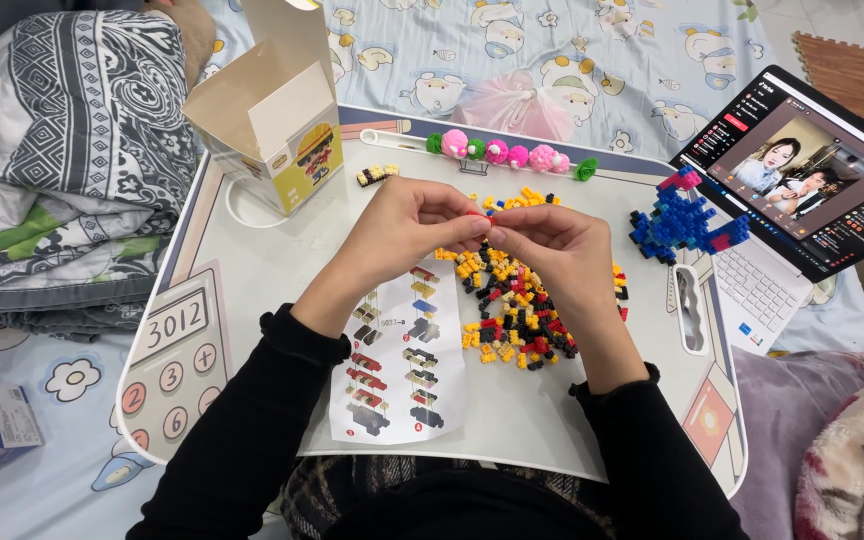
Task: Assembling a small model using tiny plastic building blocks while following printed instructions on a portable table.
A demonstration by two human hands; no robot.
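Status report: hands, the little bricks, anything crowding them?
Left hand and right hand pinch a small red brick together. Loose brick pile lies under them. Instruction sheet close beside, nothing blocking.

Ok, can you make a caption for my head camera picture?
Left hand and right hand pinch tiny red brick above building-brick pile on lap tray.

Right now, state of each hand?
Left hand: pinched on a small red brick.
Right hand: fingertips pinched at the same brick; grip unclear.
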